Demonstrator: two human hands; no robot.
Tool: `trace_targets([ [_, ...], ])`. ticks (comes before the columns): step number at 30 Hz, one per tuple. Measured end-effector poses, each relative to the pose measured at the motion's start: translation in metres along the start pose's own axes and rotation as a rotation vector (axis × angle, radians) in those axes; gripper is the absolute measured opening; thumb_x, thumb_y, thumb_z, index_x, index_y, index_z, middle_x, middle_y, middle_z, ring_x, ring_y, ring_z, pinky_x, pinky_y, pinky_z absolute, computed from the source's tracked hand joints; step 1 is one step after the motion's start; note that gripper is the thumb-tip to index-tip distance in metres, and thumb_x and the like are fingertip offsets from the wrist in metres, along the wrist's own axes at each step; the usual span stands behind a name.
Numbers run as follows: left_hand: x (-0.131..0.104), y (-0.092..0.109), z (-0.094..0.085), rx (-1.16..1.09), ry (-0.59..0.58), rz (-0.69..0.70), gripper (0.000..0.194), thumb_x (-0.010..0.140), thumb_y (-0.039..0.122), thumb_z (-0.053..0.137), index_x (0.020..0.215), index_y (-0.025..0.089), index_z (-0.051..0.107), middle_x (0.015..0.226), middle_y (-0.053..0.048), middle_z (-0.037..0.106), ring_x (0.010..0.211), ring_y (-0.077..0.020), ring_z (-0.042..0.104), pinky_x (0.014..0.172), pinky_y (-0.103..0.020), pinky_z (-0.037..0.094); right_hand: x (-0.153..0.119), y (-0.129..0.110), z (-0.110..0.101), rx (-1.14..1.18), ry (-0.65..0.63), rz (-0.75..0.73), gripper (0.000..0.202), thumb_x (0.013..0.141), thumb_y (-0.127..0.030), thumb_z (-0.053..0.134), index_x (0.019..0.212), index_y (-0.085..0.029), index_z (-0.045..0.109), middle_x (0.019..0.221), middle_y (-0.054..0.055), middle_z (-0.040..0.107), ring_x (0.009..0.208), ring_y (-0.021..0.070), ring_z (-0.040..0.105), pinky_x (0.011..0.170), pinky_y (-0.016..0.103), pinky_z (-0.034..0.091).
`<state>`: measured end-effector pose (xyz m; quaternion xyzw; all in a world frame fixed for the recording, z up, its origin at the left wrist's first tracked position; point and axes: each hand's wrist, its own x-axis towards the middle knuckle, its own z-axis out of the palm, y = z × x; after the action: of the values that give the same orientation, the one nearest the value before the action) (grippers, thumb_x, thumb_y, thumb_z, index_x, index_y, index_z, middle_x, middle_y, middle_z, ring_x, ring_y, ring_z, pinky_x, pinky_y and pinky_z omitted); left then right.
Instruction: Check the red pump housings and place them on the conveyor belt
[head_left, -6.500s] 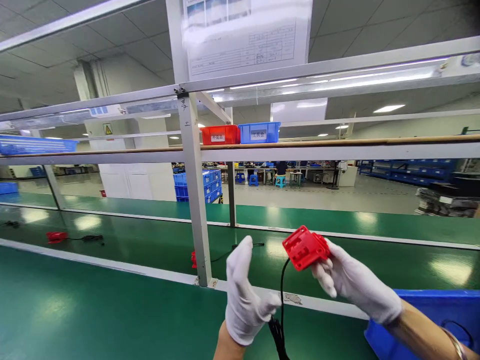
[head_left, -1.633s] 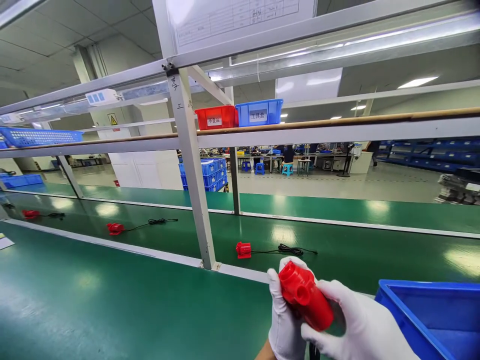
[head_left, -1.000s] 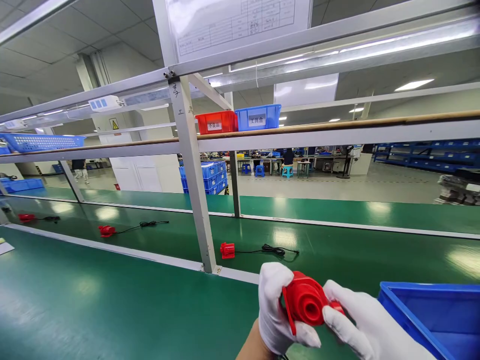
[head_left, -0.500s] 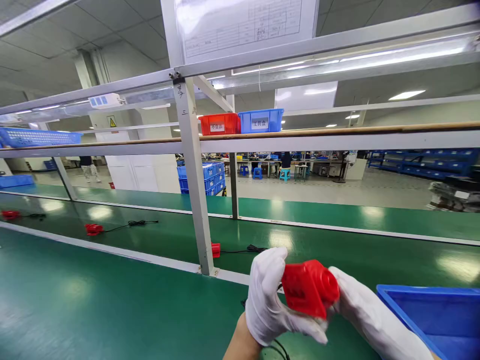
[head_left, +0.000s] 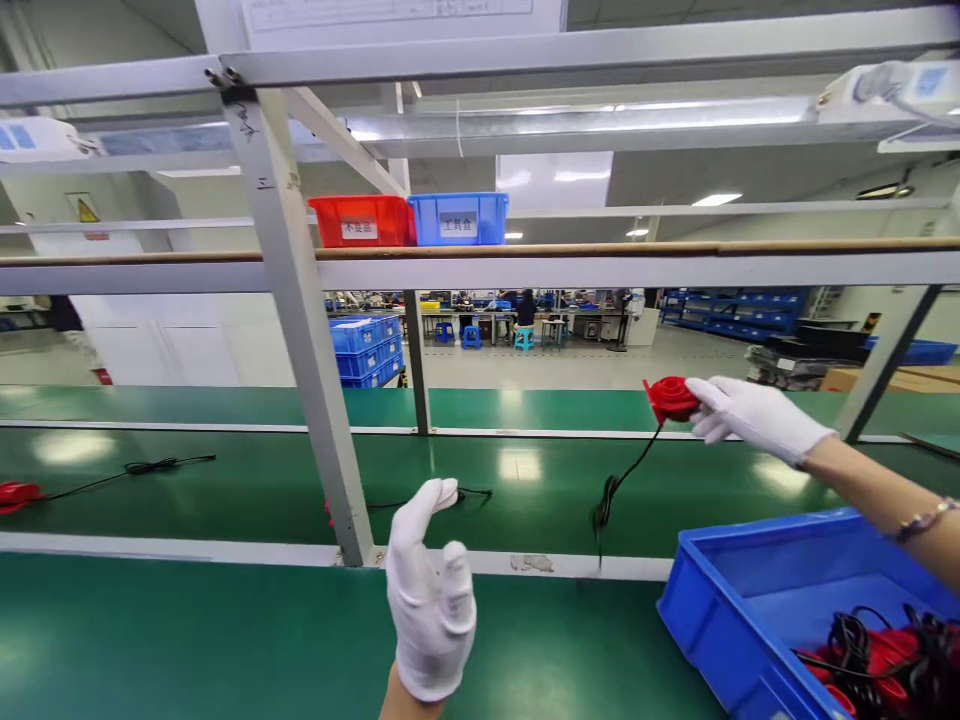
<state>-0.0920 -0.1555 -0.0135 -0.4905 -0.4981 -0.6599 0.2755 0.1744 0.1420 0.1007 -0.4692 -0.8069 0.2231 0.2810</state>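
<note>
My right hand (head_left: 739, 412), in a white glove, grips a red plastic device with a round ringed face (head_left: 670, 399) above the green belt. From the device hangs a bundled black cable (head_left: 607, 500), its end near the white rail. My left hand (head_left: 431, 590), also gloved, is raised over the near green tabletop (head_left: 225, 630) with fingers apart and nothing in it. Below my right arm stands a blue bin (head_left: 720, 590) with several red devices and black cables (head_left: 892, 655) inside.
A grey upright post (head_left: 300, 300) rises left of centre. On the belt lie another red device (head_left: 19, 495) and a black cable (head_left: 161, 465). The overhead shelf carries a red box (head_left: 360, 220) and a blue box (head_left: 461, 218). Stacked blue crates (head_left: 367, 350) stand beyond.
My left hand has let go of the red device and moved left. My right hand has carried it out to the right, over the belt. The view has turned right, showing more of the bin.
</note>
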Motion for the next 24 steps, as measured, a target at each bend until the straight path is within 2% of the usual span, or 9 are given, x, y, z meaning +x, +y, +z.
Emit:
trace_targets([
  [3, -0.002, -0.006, 0.004, 0.028, -0.023, -0.01, 0.044, 0.099, 0.032, 0.045, 0.14, 0.016, 0.045, 0.124, -0.014, 0.061, 0.115, -0.026, 0.061, 0.097, -0.045, 0.051, 0.04, 0.023, -0.036, -0.312, 0.078, 0.039, 0.054, 0.095, -0.058, 0.04, 0.092, -0.008, 0.058, 0.082, 0.02, 0.067, 0.078, 0.0198, 0.067, 0.076, 0.034, 0.045],
  [5, -0.003, -0.01, 0.007, 0.056, -0.035, -0.032, 0.044, 0.097, 0.029, 0.048, 0.139, 0.017, 0.046, 0.123, -0.013, 0.062, 0.115, -0.0262, 0.061, 0.097, -0.045, 0.051, 0.064, 0.039, -0.042, -0.494, 0.069, 0.071, 0.053, 0.097, -0.056, 0.041, 0.098, -0.007, 0.061, 0.092, 0.019, 0.066, 0.091, 0.0214, 0.065, 0.084, 0.037, 0.045],
  [7, -0.006, -0.013, 0.011, 0.09, -0.054, -0.057, 0.045, 0.096, 0.028, 0.049, 0.14, 0.019, 0.046, 0.123, -0.012, 0.063, 0.114, -0.0263, 0.062, 0.096, -0.046, 0.051, 0.083, 0.058, -0.033, -0.618, -0.002, 0.127, 0.046, 0.098, -0.052, 0.045, 0.108, -0.009, 0.061, 0.105, 0.013, 0.064, 0.099, 0.0194, 0.063, 0.089, 0.039, 0.048],
  [10, -0.009, -0.014, 0.015, 0.142, -0.081, -0.095, 0.045, 0.096, 0.031, 0.05, 0.14, 0.022, 0.046, 0.122, -0.01, 0.064, 0.114, -0.0267, 0.062, 0.096, -0.046, 0.05, 0.093, 0.088, 0.001, -0.718, -0.208, 0.24, 0.035, 0.096, -0.043, 0.057, 0.114, -0.013, 0.061, 0.112, 0.007, 0.063, 0.099, 0.0172, 0.062, 0.089, 0.039, 0.053],
  [14, -0.011, -0.011, 0.017, 0.219, -0.11, -0.194, 0.046, 0.096, 0.039, 0.048, 0.14, 0.025, 0.046, 0.125, -0.009, 0.064, 0.111, -0.0287, 0.063, 0.092, -0.049, 0.051, 0.081, 0.12, 0.055, -0.741, -0.523, 0.378, 0.032, 0.095, -0.037, 0.059, 0.116, -0.013, 0.061, 0.112, 0.008, 0.063, 0.098, 0.0168, 0.063, 0.085, 0.037, 0.055],
  [17, -0.01, -0.01, 0.017, 0.26, -0.116, -0.232, 0.046, 0.096, 0.043, 0.045, 0.139, 0.026, 0.047, 0.124, -0.009, 0.064, 0.108, -0.0306, 0.063, 0.085, -0.049, 0.051, 0.07, 0.132, 0.083, -0.711, -0.691, 0.435, 0.032, 0.095, -0.036, 0.06, 0.117, -0.013, 0.061, 0.111, 0.007, 0.064, 0.095, 0.016, 0.064, 0.083, 0.035, 0.056],
  [20, -0.007, -0.007, 0.018, 0.253, -0.126, -0.262, 0.047, 0.095, 0.043, 0.046, 0.138, 0.025, 0.047, 0.123, -0.01, 0.065, 0.111, -0.0306, 0.062, 0.089, -0.05, 0.05, 0.068, 0.132, 0.087, -0.649, -0.747, 0.418, 0.032, 0.095, -0.038, 0.059, 0.115, -0.013, 0.061, 0.108, 0.006, 0.064, 0.092, 0.0153, 0.064, 0.081, 0.035, 0.056],
  [22, -0.005, -0.004, 0.019, 0.238, -0.135, -0.276, 0.047, 0.095, 0.042, 0.047, 0.138, 0.023, 0.048, 0.122, -0.01, 0.065, 0.115, -0.0301, 0.061, 0.096, -0.05, 0.048, 0.07, 0.128, 0.076, -0.587, -0.72, 0.37, 0.033, 0.096, -0.041, 0.057, 0.113, -0.013, 0.062, 0.105, 0.006, 0.065, 0.09, 0.0147, 0.064, 0.08, 0.034, 0.056],
  [24, -0.002, 0.0, 0.019, 0.224, -0.144, -0.271, 0.046, 0.095, 0.043, 0.047, 0.136, 0.022, 0.049, 0.121, -0.01, 0.065, 0.115, -0.0296, 0.061, 0.099, -0.049, 0.048, 0.067, 0.122, 0.056, -0.51, -0.654, 0.296, 0.036, 0.097, -0.044, 0.054, 0.113, -0.013, 0.061, 0.103, 0.006, 0.065, 0.087, 0.014, 0.064, 0.079, 0.033, 0.056],
])
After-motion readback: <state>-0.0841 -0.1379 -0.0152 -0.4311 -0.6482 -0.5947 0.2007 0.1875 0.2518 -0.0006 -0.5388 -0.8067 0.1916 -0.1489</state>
